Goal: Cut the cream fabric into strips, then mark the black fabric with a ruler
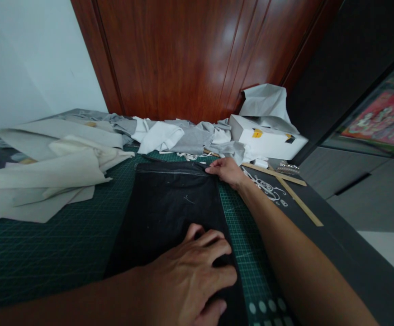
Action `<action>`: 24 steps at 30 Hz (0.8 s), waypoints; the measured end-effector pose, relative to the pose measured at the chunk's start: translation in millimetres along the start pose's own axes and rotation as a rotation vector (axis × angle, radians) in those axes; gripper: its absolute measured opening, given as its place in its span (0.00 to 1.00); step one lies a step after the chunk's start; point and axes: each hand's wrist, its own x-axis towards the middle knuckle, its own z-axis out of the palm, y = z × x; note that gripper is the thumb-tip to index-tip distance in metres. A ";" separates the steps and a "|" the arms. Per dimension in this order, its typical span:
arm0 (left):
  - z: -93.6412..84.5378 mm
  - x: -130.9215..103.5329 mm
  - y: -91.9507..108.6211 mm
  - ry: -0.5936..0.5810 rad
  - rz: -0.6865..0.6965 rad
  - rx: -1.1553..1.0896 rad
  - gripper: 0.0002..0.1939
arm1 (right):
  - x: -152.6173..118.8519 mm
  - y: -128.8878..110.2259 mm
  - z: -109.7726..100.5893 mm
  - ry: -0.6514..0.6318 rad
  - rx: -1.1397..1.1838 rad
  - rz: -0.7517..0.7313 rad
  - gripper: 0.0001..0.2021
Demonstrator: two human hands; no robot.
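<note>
Black cloth (pixel 169 203) lies flat under both hands.

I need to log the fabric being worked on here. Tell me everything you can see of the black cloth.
The black cloth lies flat on the green cutting mat, a long dark panel running away from the person, with a seamed or folded band across its far edge and faint pale marks mid-surface. The left hand presses flat on its near right part; the right hand holds its far right corner. It looks matte and woven.

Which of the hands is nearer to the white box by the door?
Right. The right hand grips the black fabric's far corner, close to the white box. The left hand presses the fabric's near edge, well away.
</note>
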 end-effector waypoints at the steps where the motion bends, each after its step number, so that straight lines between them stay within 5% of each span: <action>1: 0.3 0.0 -0.2 -0.001 0.001 0.002 0.11 | 1.8 3.0 1.2 0.010 -0.017 -0.017 0.15; 13: 3.3 -1.6 -2.2 0.052 0.005 0.010 0.13 | 1.1 0.0 6.2 0.120 -0.220 -0.067 0.14; 24: -4.5 -5.8 -3.0 0.008 0.004 -0.060 0.14 | 2.1 -0.6 1.7 0.049 -0.058 0.022 0.17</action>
